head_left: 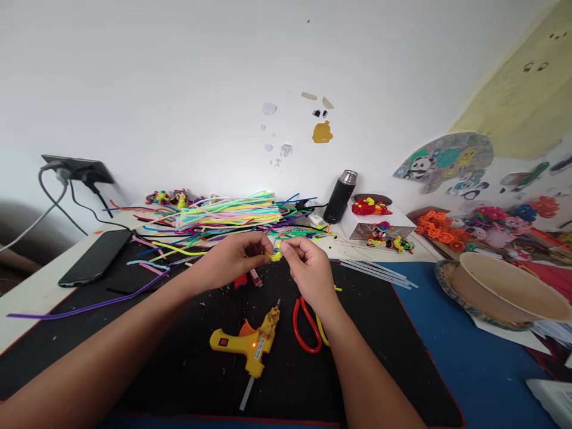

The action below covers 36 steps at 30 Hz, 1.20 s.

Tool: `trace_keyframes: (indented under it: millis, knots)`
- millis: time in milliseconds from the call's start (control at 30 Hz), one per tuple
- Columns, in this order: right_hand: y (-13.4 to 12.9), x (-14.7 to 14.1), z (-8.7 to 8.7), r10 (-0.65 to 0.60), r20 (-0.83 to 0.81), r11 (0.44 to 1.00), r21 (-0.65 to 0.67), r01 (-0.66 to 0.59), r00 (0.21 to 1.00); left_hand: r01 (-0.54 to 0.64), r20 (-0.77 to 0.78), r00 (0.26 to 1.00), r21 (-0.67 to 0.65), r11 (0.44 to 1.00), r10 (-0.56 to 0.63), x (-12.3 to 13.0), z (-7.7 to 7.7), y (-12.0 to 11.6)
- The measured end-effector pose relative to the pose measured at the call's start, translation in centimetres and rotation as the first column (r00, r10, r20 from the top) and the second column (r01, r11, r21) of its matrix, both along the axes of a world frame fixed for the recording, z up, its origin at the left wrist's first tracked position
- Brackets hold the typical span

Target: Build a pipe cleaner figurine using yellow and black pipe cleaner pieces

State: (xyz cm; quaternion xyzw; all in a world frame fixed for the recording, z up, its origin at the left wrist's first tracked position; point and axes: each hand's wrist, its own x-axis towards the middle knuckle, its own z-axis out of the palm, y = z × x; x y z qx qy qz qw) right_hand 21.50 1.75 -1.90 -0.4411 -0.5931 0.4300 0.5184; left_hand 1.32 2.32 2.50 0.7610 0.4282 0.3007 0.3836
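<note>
- Nearest the camera, the left forearm and right forearm are reaching inward over a black mat.
- A small yellow fuzzy piece is sitting between the hands, raised above the mat near the middle of the view.
- The left hand is pinching it from the left, its grip closing thumb against fingers.
- The right hand is gripping it from the other side at the fingertips.
- Below the hands, a yellow glue gun is lying on the mat, its small light glowing and a glue stick poking out.
- By the right forearm, a red handle loop is resting on the mat.
- Beyond the hands, a bundle of pastel fuzzy stems is lying on the white bench.
- A black flask is standing right of the bundle.
- A phone is lying far left; a wide bowl is resting far right.
</note>
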Motion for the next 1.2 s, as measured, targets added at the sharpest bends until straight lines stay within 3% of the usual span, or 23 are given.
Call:
trace_keyframes:
  millis: [267, 567, 833, 1200]
  knots:
    - [-0.08, -0.14, 0.05, 0.006, 0.052, 1.0, 0.016, -0.007, 0.999, -0.009, 0.018, 1.0, -0.058, 0.998, 0.01, 0.28, 0.34, -0.46]
    - [-0.08, -0.14, 0.03, -0.002, 0.072, 1.0, 0.012, 0.001, 0.997, -0.032, 0.034, 0.999, -0.022, 0.999, 0.033, 0.22, 0.27, -0.4]
    - [-0.19, -0.13, 0.25, -0.044, 0.207, 0.996, 0.088, 0.026, 0.977, -0.054, -0.027, 0.998, 0.094, 0.994, 0.057, -0.04, 0.21, -0.34]
    - [-0.65, -0.09, 0.64, -0.101, 0.435, 0.978, 0.206, 0.01, 0.895, -0.049, -0.12, 0.991, 0.128, 0.991, 0.064, -0.18, 0.08, -0.25]
